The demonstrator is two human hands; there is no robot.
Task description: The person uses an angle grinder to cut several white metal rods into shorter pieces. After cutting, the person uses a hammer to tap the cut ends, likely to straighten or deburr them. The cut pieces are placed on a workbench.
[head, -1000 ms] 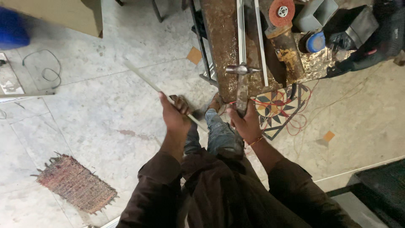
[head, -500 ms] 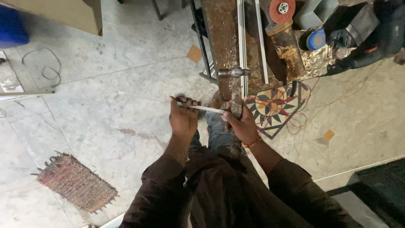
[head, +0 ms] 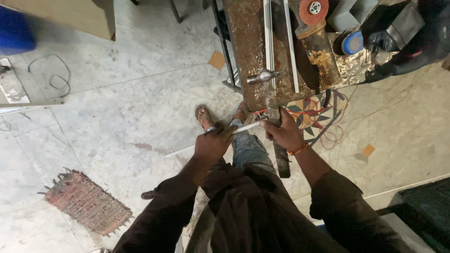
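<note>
My left hand point(head: 213, 144) grips a long thin pale metal strip point(head: 246, 127) that runs from lower left up toward my right hand. My right hand point(head: 282, 131) is closed on the wooden handle of a hammer point(head: 263, 77), and the strip's right end meets this hand. The hammer's steel head lies on a rusty metal workbench point(head: 246, 42) just above my hands. Two more pale strips point(head: 268, 33) lie lengthwise on the bench. My sandalled feet point(head: 205, 116) stand on the stone floor below my hands.
A grinder with an orange disc point(head: 312, 9) and a blue-capped can point(head: 352, 43) sit on the bench at the right, with orange cable point(head: 335, 133) on a patterned tile below. A woven mat point(head: 86, 202) lies lower left. A blue container point(head: 16, 33) and a loose wire point(head: 58, 77) are upper left.
My left hand swung the strip from pointing up-left to lying nearly level, then brought its end to my right hand. The right hand stayed on the hammer handle.
</note>
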